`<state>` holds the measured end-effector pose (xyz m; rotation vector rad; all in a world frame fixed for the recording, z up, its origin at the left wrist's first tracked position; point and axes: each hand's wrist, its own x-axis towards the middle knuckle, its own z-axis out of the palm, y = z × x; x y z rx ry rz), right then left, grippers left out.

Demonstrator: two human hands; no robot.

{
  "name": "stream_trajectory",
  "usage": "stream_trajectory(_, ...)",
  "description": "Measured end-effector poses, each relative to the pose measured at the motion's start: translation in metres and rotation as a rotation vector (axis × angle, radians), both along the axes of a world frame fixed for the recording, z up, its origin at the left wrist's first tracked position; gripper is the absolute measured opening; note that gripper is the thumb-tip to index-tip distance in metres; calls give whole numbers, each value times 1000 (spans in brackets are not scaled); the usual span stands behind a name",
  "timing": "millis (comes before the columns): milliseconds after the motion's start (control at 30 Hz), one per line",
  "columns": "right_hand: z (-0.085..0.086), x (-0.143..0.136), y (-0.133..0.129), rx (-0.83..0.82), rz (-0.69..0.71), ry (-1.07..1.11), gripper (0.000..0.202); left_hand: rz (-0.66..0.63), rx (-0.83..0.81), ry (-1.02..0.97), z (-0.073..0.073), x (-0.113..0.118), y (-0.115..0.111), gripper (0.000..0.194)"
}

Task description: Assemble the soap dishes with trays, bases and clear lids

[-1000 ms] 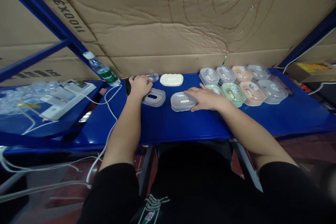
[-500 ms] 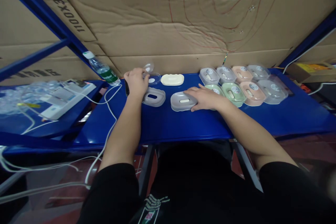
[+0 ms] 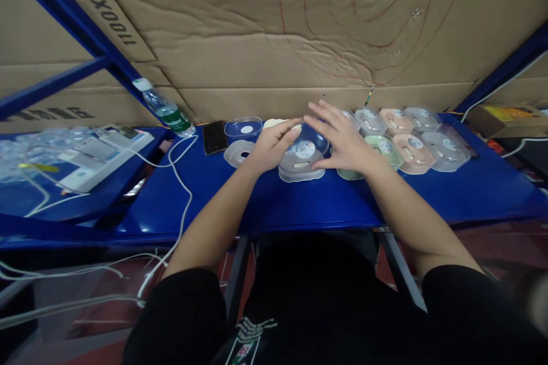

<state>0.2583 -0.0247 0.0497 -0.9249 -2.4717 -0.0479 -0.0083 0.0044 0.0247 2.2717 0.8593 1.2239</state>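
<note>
A clear plastic lid [image 3: 315,136] with a round label is tilted above a grey soap box [image 3: 302,172]. My left hand [image 3: 274,145] pinches the lid's left edge between thumb and fingers. At the lid's right side, my right hand [image 3: 342,140] has its fingers spread; contact with the lid is hard to make out. Partly behind my left hand lies a grey slotted piece [image 3: 237,154]. Another clear lid [image 3: 243,127] with a white round label rests behind that piece. A cream tray [image 3: 272,123] is mostly covered by my left hand.
Several lidded boxes, among them a pink one [image 3: 413,154] and a green one [image 3: 382,150], stand in rows at the right. A phone [image 3: 214,138], a water bottle [image 3: 171,117] and a white cable [image 3: 186,189] are on the left. Cardboard [image 3: 240,104] walls the back.
My left hand has brought a clear lid rightward from the stack to above the grey soap box. My right hand has let go of that box and lifted, fingers spread. The phone is now uncovered.
</note>
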Motion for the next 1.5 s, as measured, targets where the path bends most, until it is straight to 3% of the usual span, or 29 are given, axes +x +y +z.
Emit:
stream_trajectory(133,-9,-9,-4,-63,103,-99,110,-180,-207,24,-3,8,2,52)
stream_trajectory(267,-14,-14,-5,-62,-3,-104,107,-146,-233,131,-5,0,7,48)
stream_trajectory(333,-16,-16,-5,-76,-112,-117,105,-64,-214,266,-5,-7,8,56)
stream_trajectory(433,-17,-18,-5,-120,-240,-152,106,10,-212,525,-2,-15,6,93)
stream_trajectory(500,-19,-20,-4,-144,-248,-174,107,16,-213,684,2,-17,3,111)
stream_trajectory(733,-33,-26,0,-184,-167,-217,100,66,-254,903,21,-10,-9,111)
stream_trajectory(900,-36,-24,2,-248,-127,-214,94,39,-309,949,24,-8,-13,104)
stream_trajectory(1167,-35,-24,3,-262,-112,-219,97,38,-254,789,-2,-16,3,104)
stream_trajectory(1500,-32,-7,8,-399,-48,-221,109,-24,-241,757,-7,-21,9,97)
